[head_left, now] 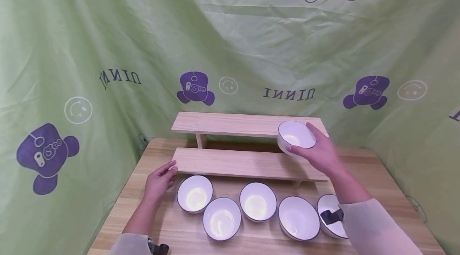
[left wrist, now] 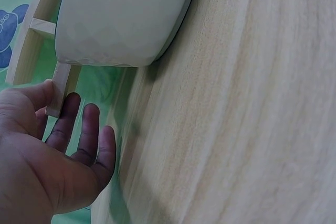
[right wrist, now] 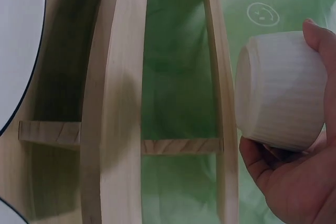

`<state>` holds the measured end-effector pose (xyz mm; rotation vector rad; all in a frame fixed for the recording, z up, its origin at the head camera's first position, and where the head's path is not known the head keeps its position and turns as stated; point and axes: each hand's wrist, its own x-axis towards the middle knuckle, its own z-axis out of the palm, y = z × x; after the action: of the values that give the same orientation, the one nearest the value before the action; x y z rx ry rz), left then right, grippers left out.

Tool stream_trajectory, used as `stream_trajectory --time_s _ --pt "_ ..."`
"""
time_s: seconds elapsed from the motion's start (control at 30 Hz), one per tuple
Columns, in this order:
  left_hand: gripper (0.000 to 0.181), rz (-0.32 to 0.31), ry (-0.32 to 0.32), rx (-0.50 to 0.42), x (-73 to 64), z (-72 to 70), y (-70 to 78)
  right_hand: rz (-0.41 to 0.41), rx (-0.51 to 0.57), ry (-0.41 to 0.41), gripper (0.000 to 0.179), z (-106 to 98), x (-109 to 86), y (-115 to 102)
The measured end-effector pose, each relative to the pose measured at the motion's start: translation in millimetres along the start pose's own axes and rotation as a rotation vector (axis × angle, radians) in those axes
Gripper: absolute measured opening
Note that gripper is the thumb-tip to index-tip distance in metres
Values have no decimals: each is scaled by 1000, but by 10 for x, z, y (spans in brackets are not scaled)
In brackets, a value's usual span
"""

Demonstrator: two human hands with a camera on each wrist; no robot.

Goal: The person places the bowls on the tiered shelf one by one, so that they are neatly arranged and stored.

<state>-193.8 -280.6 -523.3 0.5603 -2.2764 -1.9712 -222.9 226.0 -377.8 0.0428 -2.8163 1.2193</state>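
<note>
My right hand grips a white bowl with a dark rim, thumb on the near side and fingers round the far side. In the head view the bowl overlaps the right part of the upper shelf board. Its ribbed outer wall shows in the right wrist view, base close to that board; whether they touch I cannot tell. My left hand pinches the left end of the lower shelf board between thumb and fingers; the left wrist view shows its other fingers loosely bent.
Several more white bowls stand upright on the wooden table in front of the shelf, among them one at the left and one in the middle. My right sleeve partly covers the rightmost bowl. A green printed cloth hangs behind.
</note>
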Motion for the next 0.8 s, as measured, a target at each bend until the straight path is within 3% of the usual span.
stream_trajectory --time_s 0.8 --pt "57 2 7 -18 5 -6 -18 -60 20 -29 122 333 266 -358"
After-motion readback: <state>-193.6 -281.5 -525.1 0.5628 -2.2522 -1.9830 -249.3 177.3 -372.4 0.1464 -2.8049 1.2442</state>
